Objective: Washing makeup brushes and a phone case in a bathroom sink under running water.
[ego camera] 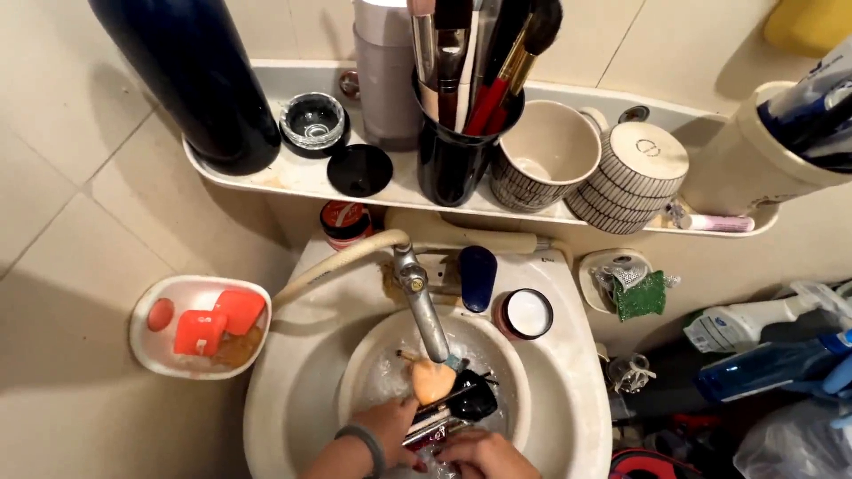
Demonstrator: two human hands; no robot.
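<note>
While water runs, both hands (435, 443) grip makeup brushes (444, 412).

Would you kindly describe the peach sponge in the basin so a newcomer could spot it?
Find the white sink, then its metal tap. Under the spout, just above the left hand, sits the peach sponge, soft and rounded, unlike the thin dark brushes beside it.

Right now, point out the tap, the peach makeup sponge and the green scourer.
tap (424, 306), head view, on the middle of its metal spout.
peach makeup sponge (432, 381), head view, on its rounded body.
green scourer (641, 295), head view, on its centre.
</note>
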